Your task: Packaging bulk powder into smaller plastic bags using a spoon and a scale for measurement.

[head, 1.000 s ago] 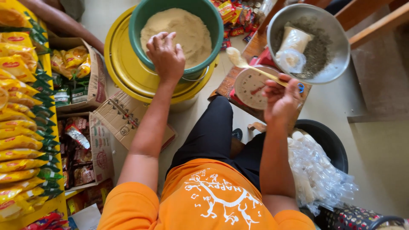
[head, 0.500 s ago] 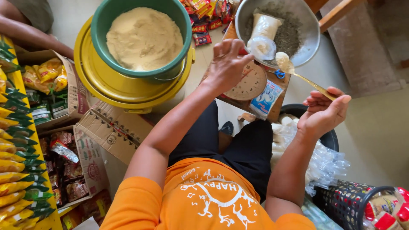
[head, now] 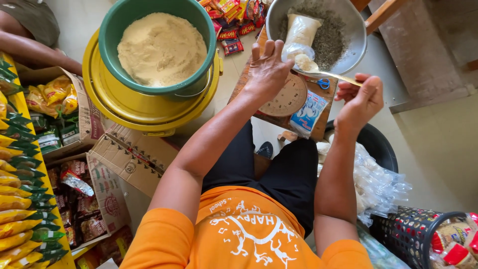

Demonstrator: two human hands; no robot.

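Metal spoon [head: 326, 74], loaded with pale powder, is pinched by its handle between the thumb and curled fingers of the right hand [head: 359, 99]. Its bowl is held at the mouth of a small clear plastic bag [head: 298, 51], which is gripped by the left hand [head: 268, 69]; the left fingers are extended and slightly spread, with the bag just beyond their tips. Beneath the left palm a round dial scale [head: 288, 97] is seen. Beyond the fingertips a steel bowl [head: 348, 27] holding dark grains and a filled bag is placed. Well to the left of the left hand, a green basin [head: 112, 47] of powder rests in a yellow bucket [head: 129, 107].
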